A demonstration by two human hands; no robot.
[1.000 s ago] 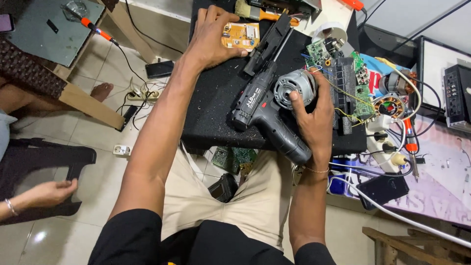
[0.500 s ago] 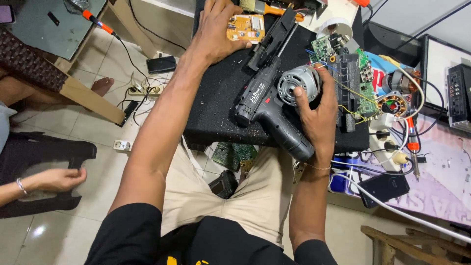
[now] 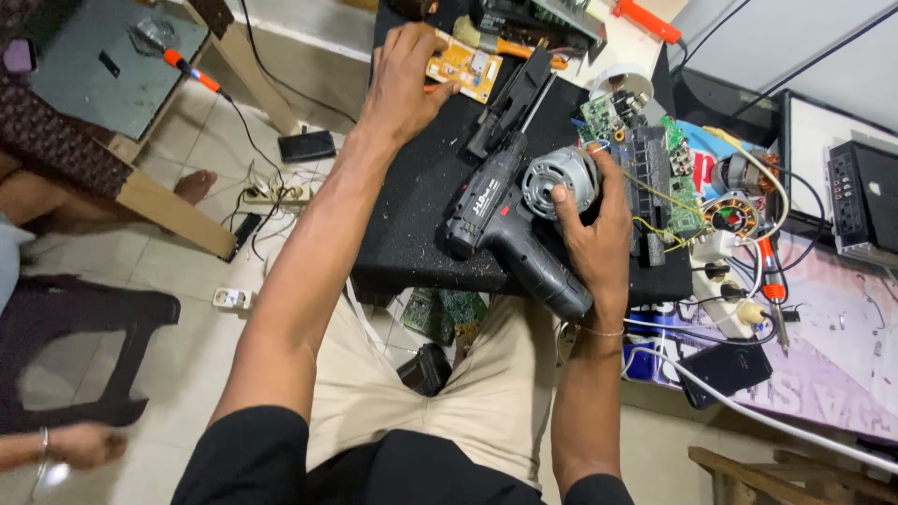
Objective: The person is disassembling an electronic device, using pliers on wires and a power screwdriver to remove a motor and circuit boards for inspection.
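Observation:
A dark grey power drill body (image 3: 510, 234) lies on a black board (image 3: 421, 224) across my lap. My right hand (image 3: 589, 238) grips its handle, with the thumb against the exposed silver motor (image 3: 559, 178). My left hand (image 3: 404, 79) reaches to the far edge of the board and rests on a small yellow circuit board (image 3: 465, 65). A long black casing piece (image 3: 514, 98) lies between the two hands.
Green circuit boards (image 3: 655, 159), wires and a copper coil (image 3: 731, 213) crowd the right side. A black phone (image 3: 725, 372) lies low right. A power strip (image 3: 271, 194) and cables lie on the tiled floor. Another person's hand (image 3: 79, 444) shows bottom left beside a dark chair (image 3: 65, 346).
My left hand has shifted slightly on the yellow circuit board. The other person's hand at the left has dropped lower. My right hand keeps its hold on the drill.

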